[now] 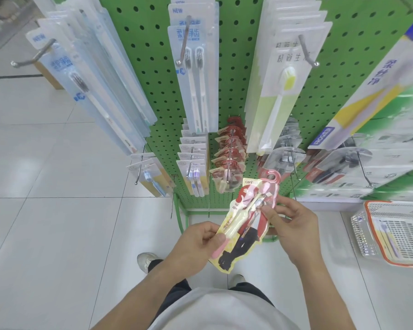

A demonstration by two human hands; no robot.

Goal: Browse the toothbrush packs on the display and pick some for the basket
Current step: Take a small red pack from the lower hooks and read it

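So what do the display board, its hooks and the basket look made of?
Display board: probably painted metal, matte green, with regular punched holes. Hooks: bare metal, shiny grey rods with rounded tips. Basket: apparently moulded plastic, white lattice walls and an orange rim.

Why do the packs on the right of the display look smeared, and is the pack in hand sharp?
Head view: wide-angle stretch and blur smear the green-and-white boxed packs at the right edge; the red-and-pink carded toothbrush pack, held by left hand and right hand, is fairly sharp, its small print unreadable.
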